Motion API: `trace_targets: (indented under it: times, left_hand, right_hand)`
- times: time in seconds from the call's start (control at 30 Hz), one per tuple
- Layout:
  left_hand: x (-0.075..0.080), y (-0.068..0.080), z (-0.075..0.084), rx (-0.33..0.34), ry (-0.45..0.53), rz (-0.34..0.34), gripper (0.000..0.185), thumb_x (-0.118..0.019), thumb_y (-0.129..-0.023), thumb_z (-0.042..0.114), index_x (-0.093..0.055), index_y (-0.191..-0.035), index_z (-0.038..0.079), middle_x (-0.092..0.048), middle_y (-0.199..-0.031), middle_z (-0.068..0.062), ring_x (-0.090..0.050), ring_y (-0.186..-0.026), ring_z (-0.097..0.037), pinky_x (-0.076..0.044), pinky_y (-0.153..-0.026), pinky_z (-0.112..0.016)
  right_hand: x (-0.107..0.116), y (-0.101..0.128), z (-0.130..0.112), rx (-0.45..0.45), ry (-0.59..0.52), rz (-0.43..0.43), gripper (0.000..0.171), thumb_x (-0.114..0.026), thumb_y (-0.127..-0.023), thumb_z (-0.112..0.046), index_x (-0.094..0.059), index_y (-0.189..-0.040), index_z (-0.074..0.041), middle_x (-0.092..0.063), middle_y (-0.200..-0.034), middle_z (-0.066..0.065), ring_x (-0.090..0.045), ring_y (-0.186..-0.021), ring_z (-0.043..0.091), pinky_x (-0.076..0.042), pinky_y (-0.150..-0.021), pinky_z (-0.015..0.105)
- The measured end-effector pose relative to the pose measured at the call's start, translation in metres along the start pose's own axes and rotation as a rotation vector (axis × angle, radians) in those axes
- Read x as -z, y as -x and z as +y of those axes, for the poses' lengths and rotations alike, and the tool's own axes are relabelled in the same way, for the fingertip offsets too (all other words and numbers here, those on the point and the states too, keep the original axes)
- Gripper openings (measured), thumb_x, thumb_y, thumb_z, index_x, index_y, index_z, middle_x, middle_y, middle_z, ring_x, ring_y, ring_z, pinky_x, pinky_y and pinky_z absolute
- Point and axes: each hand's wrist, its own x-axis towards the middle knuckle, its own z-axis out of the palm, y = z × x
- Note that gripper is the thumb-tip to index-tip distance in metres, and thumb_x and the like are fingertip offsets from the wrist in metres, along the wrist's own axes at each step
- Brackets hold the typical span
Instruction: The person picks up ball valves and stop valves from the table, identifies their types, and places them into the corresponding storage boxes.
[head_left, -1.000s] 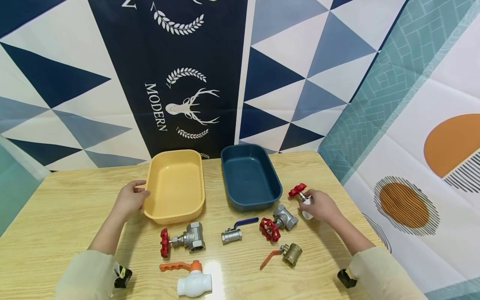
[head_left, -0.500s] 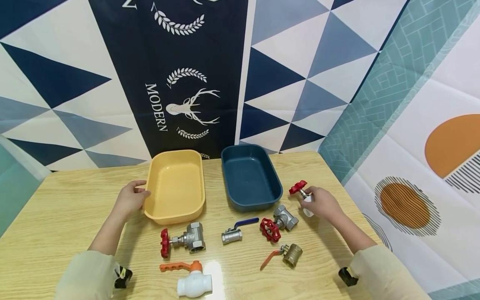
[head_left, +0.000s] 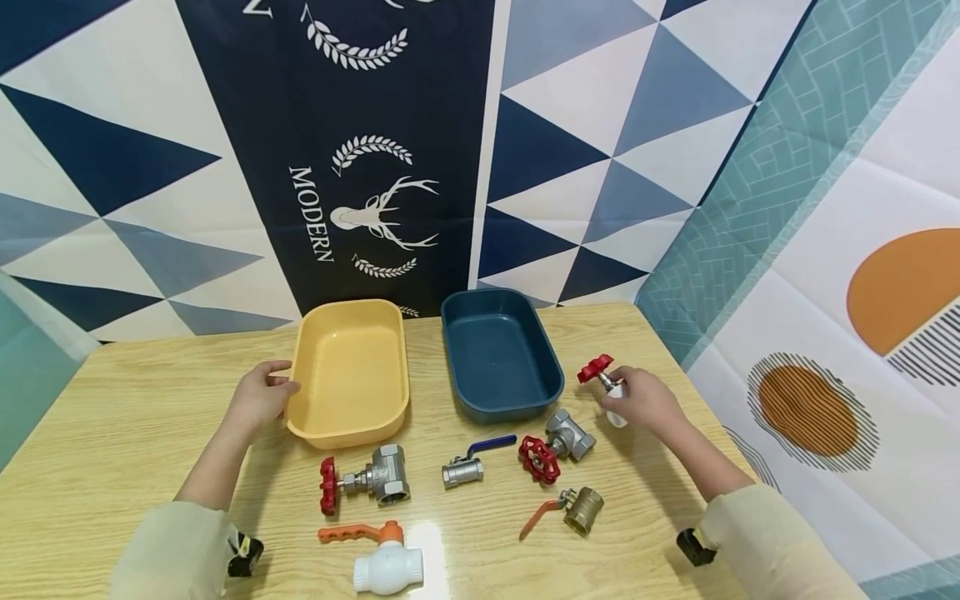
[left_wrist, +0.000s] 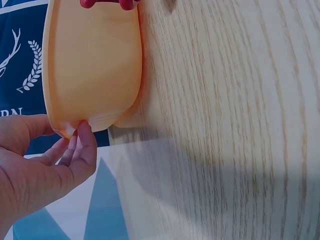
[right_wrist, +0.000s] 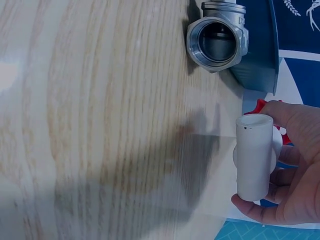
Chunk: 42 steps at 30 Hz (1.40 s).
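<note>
Two trays sit side by side at the far edge of the tabletop (head_left: 135,400): a yellow tray (head_left: 351,371) and a dark blue tray (head_left: 498,354), both with nothing inside.

Left hand (head_left: 258,400) rests against the yellow tray's left rim, thumb over the lip, fingertips (left_wrist: 82,145) under it (a light pinch, tray flat on the wood).

Right hand (head_left: 643,402) near the right edge, fingers curled round a white plastic valve (right_wrist: 254,155) with a red handwheel, lifted just off the wood beside the blue tray's near right corner.

Toward the near edge lie five more: a steel gate valve (head_left: 371,481), a white ball valve (head_left: 386,567), a blue-lever valve (head_left: 472,462), a second steel gate valve (head_left: 558,442), a brass valve (head_left: 573,510).
</note>
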Motion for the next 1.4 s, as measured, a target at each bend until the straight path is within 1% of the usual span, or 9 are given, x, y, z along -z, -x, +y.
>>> trace_targets:
  times: [0.2, 0.4, 0.53, 0.73, 1.03, 1.4]
  left_hand:
    - [0.0, 0.001, 0.0, 0.003, 0.002, 0.0, 0.053, -0.046, -0.095, 0.015, -0.03, -0.14, -0.008, -0.044, -0.121, -0.029, -0.056, -0.091, -0.025, -0.05, -0.062, -0.024]
    - [-0.002, 0.003, 0.001, -0.011, 0.017, 0.006, 0.052, -0.046, -0.095, 0.013, -0.03, -0.139, -0.009, -0.044, -0.119, -0.028, -0.056, -0.089, -0.024, -0.05, -0.06, -0.023]
    - [-0.003, 0.004, 0.002, -0.027, 0.023, 0.014, 0.052, -0.045, -0.094, 0.012, -0.031, -0.138, -0.009, -0.045, -0.117, -0.027, -0.055, -0.088, -0.022, -0.05, -0.06, -0.023]
    - [-0.003, 0.004, 0.001, -0.029, 0.023, 0.015, 0.052, -0.046, -0.093, 0.012, -0.031, -0.138, -0.01, -0.045, -0.116, -0.026, -0.054, -0.086, -0.019, -0.05, -0.06, -0.023]
    - [-0.002, 0.004, 0.003, -0.026, 0.027, 0.006, 0.052, -0.046, -0.094, 0.012, -0.03, -0.139, -0.009, -0.045, -0.116, -0.025, -0.053, -0.079, -0.013, -0.05, -0.059, -0.023]
    - [-0.003, 0.003, 0.001, -0.019, 0.03, 0.013, 0.052, -0.047, -0.093, 0.011, -0.031, -0.139, -0.009, -0.046, -0.115, -0.024, -0.052, -0.079, -0.014, -0.05, -0.059, -0.025]
  right_hand:
    - [0.003, -0.001, -0.002, 0.017, 0.003, 0.02, 0.045, -0.066, -0.079, -0.021, -0.059, -0.112, 0.008, -0.062, -0.078, 0.012, -0.052, -0.066, 0.019, -0.04, -0.056, 0.028]
    - [0.007, -0.002, -0.003, 0.024, 0.005, 0.025, 0.044, -0.066, -0.078, -0.021, -0.059, -0.111, 0.007, -0.062, -0.079, 0.012, -0.052, -0.067, 0.019, -0.041, -0.056, 0.028]
    - [0.01, -0.003, -0.003, 0.035, 0.009, 0.038, 0.044, -0.065, -0.077, -0.022, -0.06, -0.11, 0.006, -0.063, -0.081, 0.013, -0.054, -0.07, 0.021, -0.042, -0.058, 0.031]
    - [0.014, -0.005, -0.005, 0.065, 0.022, 0.061, 0.043, -0.064, -0.077, -0.022, -0.061, -0.11, 0.005, -0.065, -0.086, 0.015, -0.055, -0.071, 0.022, -0.044, -0.06, 0.032]
    - [0.017, -0.008, -0.011, 0.086, 0.029, 0.069, 0.043, -0.065, -0.077, -0.022, -0.061, -0.11, 0.005, -0.066, -0.093, 0.018, -0.057, -0.073, 0.022, -0.045, -0.058, 0.03]
    - [0.024, -0.01, -0.022, 0.115, 0.043, 0.079, 0.044, -0.063, -0.078, -0.023, -0.061, -0.113, 0.004, -0.065, -0.092, 0.017, -0.055, -0.069, 0.02, -0.044, -0.056, 0.029]
